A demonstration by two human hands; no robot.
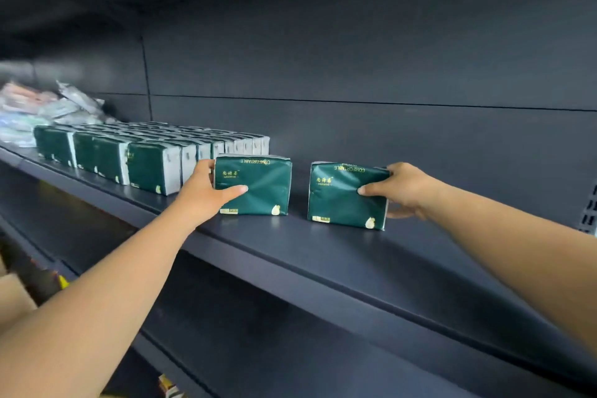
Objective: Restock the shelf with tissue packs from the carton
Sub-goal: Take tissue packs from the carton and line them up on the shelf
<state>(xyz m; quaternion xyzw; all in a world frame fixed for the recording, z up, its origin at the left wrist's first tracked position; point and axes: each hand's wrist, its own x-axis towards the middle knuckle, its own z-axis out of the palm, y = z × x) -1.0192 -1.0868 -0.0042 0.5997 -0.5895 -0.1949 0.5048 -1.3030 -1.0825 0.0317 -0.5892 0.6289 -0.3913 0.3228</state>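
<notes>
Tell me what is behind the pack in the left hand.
Behind the left-hand pack, rows of green packs run back along the shelf. What lies directly behind its face is hidden.

Retail shop aisle, as I face it. Dark metal gondola shelf [323, 245] with panelled back wall [355, 74]; perforated upright [589, 213] at right. Stock: rows of identical green tissue packs [145, 152] fronted along the shelf; assorted wrapped goods [48, 107] piled at far left.
</notes>
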